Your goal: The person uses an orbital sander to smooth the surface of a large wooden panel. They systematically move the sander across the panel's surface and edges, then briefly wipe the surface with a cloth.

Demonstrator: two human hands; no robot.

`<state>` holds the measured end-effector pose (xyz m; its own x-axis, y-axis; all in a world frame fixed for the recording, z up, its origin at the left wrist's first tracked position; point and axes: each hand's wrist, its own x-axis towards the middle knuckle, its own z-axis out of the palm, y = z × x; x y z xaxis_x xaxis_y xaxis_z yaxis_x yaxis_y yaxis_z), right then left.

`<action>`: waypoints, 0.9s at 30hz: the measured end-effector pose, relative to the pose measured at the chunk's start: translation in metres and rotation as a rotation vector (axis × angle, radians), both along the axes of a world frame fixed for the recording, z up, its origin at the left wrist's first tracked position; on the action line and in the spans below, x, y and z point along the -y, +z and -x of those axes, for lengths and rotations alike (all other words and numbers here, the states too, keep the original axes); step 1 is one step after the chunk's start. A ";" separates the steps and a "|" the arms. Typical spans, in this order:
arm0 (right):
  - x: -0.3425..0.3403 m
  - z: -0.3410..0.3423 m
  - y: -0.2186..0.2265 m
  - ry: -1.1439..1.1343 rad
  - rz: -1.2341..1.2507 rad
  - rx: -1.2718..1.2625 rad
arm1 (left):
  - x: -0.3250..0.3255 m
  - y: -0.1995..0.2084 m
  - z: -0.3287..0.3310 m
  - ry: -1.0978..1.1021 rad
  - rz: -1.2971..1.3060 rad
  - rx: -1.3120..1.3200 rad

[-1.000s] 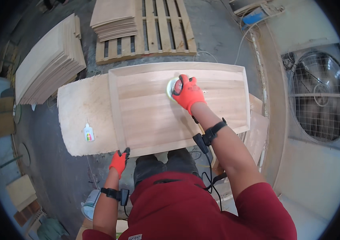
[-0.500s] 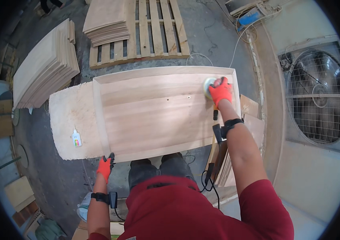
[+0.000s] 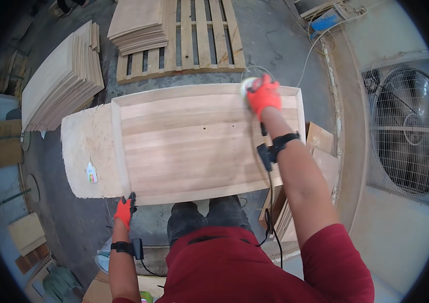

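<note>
A shallow wooden tray-like panel [image 3: 174, 151] with a raised rim and two small holes lies before me. My right hand [image 3: 266, 97], in a red glove, is closed over a round sander [image 3: 247, 90]. The sander is at the panel's far rim, towards the right corner; motion blurs it, and a hose trails from it towards me. At the near left corner my left hand [image 3: 124, 209], in a red glove with dark fingertips, grips the rim. A white glue bottle [image 3: 91, 173] stands on the rough-edged board [image 3: 85, 134] showing to the panel's left.
Beyond the panel is a wooden pallet [image 3: 189, 55] with stacked thin sheets [image 3: 136, 22]. Another tall stack of curved sheets [image 3: 63, 83] stands far left. Boards [image 3: 320, 136] lean at the right, near a caged wall fan [image 3: 406, 131]. Cables hang beside my right leg.
My right hand has moved the sander left and away from me, from the panel's inside right end onto its far rim. My left hand stays at the near left corner.
</note>
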<state>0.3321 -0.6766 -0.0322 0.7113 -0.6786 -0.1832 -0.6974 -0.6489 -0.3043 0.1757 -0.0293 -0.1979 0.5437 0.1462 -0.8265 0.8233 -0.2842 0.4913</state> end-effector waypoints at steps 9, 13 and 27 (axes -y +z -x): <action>-0.002 -0.008 0.002 0.141 -0.059 -0.026 | 0.029 0.031 -0.009 -0.015 -0.185 -0.082; 0.102 0.029 -0.020 0.011 0.061 -0.020 | 0.043 0.032 -0.006 0.032 -0.143 -0.014; 0.170 0.087 0.003 -0.215 0.024 -0.125 | 0.047 0.031 -0.008 0.026 -0.107 -0.006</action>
